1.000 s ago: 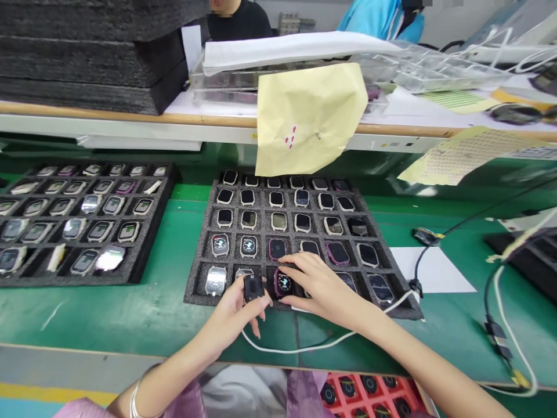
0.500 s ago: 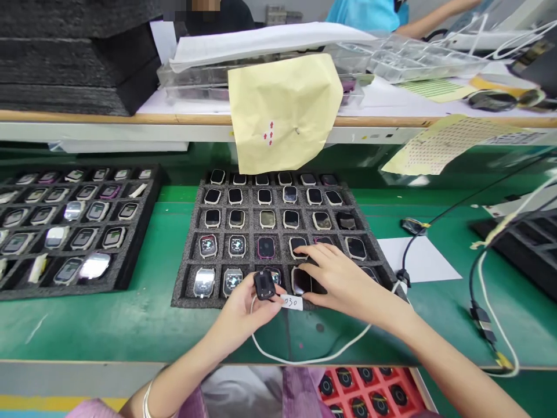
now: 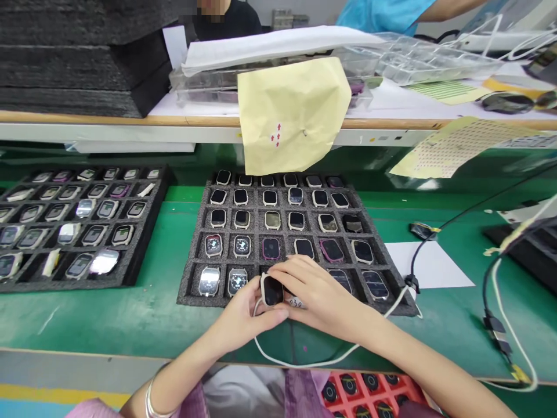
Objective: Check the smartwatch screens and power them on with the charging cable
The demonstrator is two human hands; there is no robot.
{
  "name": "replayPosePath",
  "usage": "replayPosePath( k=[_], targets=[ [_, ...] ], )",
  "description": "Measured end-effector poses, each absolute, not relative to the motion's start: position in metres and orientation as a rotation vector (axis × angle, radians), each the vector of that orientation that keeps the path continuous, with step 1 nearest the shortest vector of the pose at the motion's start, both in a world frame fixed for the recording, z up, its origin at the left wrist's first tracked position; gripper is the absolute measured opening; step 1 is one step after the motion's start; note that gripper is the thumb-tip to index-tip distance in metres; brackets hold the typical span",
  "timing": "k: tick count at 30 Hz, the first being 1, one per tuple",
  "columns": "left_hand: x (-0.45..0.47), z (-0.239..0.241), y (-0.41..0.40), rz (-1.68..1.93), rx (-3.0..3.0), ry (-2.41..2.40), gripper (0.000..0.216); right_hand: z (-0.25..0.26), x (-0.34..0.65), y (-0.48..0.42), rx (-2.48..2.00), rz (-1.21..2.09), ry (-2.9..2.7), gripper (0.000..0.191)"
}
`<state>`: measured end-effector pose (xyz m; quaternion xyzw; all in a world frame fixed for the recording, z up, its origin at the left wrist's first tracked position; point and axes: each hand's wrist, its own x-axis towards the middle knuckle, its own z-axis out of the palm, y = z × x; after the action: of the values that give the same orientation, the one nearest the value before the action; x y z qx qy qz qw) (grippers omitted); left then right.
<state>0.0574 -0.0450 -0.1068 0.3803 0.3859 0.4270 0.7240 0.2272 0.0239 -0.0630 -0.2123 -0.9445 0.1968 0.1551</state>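
Over the near edge of the foam tray (image 3: 224, 262) a smartwatch (image 3: 272, 292) with a dark screen and pale case is held between both hands. The fingers of my right hand (image 3: 326, 296) are closed on its right side and top. My left hand (image 3: 248, 313) is closed at its left and underneath, where the black square charging cradle is now hidden behind the watch. A white cable (image 3: 300, 366) loops from there toward the right. Beside the watch, a white tag (image 3: 296, 302) is partly covered by my right fingers. Several smartwatches lie in the tray, two with lit dials.
Another foam tray of watches (image 3: 143, 255) stands at the left. A white paper (image 3: 435, 264) and cable connectors (image 3: 498, 334) lie at the right. A red tray (image 3: 361, 389) sits below the bench edge. Overhead, a shelf (image 3: 209, 121) carries boxes and hanging yellow paper (image 3: 291, 116).
My right hand has lifted a smartwatch out of the front row and brought it left onto the black cradle in my left hand. The view has shifted slightly.
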Motion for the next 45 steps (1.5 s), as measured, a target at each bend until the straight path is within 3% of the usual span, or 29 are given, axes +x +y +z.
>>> replayPosePath(
  k=[7, 15, 45],
  targets=[
    [0.060, -0.104, -0.045, 1.042, 0.828, 0.917, 0.030, -0.068, 0.226, 0.021, -0.622, 0.552, -2.688, 0.026],
    [0.058, -0.099, -0.046, 0.996, 0.759, 0.908, 0.029, -0.081, 0.229, 0.019, -0.641, 0.771, -2.513, 0.032],
    [0.060, -0.103, -0.048, 1.005, 0.802, 0.857, 0.023, -0.081, 0.230, 0.014, -0.598, 0.645, -2.539, 0.037]
  ],
)
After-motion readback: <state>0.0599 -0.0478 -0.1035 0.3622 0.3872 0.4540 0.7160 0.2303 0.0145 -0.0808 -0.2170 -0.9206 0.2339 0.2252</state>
